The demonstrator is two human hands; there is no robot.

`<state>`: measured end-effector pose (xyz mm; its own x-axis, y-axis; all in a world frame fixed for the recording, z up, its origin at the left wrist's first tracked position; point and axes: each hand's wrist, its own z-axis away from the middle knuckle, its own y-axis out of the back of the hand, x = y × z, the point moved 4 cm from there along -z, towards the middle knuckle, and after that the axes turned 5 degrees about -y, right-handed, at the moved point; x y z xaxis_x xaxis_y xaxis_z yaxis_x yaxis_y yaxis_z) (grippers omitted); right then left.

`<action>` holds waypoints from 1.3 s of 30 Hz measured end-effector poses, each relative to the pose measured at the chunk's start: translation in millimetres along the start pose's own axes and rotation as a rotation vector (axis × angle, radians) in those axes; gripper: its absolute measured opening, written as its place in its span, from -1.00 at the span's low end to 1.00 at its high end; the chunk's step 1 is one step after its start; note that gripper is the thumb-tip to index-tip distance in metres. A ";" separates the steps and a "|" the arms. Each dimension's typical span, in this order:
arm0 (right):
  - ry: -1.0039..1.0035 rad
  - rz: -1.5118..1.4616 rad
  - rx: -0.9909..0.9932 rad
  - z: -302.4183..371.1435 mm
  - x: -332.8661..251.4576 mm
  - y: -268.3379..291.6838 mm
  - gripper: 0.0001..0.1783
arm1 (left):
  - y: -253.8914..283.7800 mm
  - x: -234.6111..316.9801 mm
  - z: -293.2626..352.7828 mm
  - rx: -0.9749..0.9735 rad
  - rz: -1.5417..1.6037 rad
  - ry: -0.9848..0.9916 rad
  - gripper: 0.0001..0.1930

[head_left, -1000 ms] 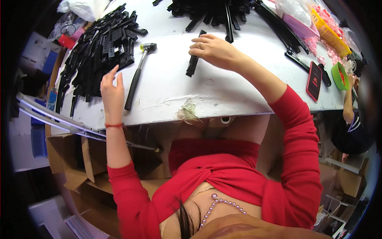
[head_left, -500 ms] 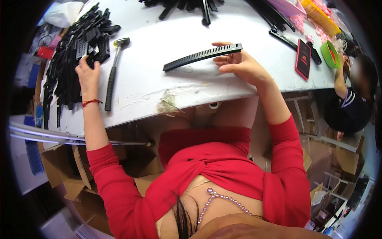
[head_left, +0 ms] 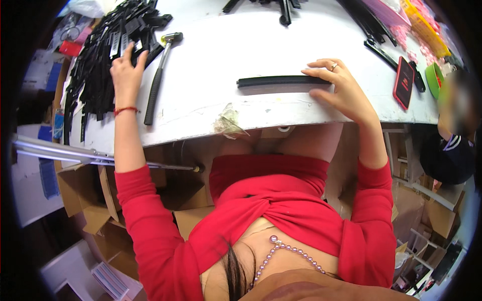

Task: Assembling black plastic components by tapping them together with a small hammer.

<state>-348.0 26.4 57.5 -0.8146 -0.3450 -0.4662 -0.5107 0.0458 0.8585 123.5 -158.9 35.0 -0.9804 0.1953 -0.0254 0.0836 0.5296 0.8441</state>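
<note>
A long black plastic strip (head_left: 273,81) lies level over the white table in front of me, its slotted face turned out of sight. My right hand (head_left: 346,88) has its right end loosely between fingers and thumb. At the left, my left hand (head_left: 127,78) is at the near right side of a heap of black plastic parts (head_left: 98,75). Its index finger and thumb are spread, and nothing shows between them. Beside that hand lies a hammer (head_left: 159,80) with a black ribbed grip, its head pointing away from me.
A red-edged phone (head_left: 404,83) lies at the right, near a green bowl (head_left: 433,79). Black strips (head_left: 361,22), a pink basket (head_left: 386,12) and a yellow basket (head_left: 426,27) stand farther back. A person (head_left: 449,150) sits at the right. Cardboard boxes (head_left: 90,193) are under the table.
The strip has turned in my right hand, so its slots no longer show and it looks straight. My left hand has drawn back slightly from the heap, its fingers spreading. The whole view has shifted.
</note>
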 end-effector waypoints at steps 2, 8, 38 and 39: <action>0.016 0.037 0.051 -4.2 -13.1 -9.8 -0.60 | -12.3 10.0 -9.8 -0.125 -0.069 -0.002 -0.43; 0.149 0.030 0.245 -11.6 -55.7 -56.3 -0.87 | -15.4 9.2 -21.6 -0.148 0.228 -0.010 -0.61; 0.040 0.004 0.355 -4.9 -69.9 -78.9 -0.77 | 69.5 177.0 88.5 -0.224 0.782 -0.129 -0.73; 0.043 -0.015 0.365 -4.8 -69.4 -78.8 -0.79 | 71.0 178.1 90.3 -0.199 0.829 -0.146 -0.75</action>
<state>-249.9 42.3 23.3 -0.7977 -0.3872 -0.4623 -0.5936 0.3692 0.7151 -29.1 -12.0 42.1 -0.5833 0.5658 0.5827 0.7150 0.0174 0.6989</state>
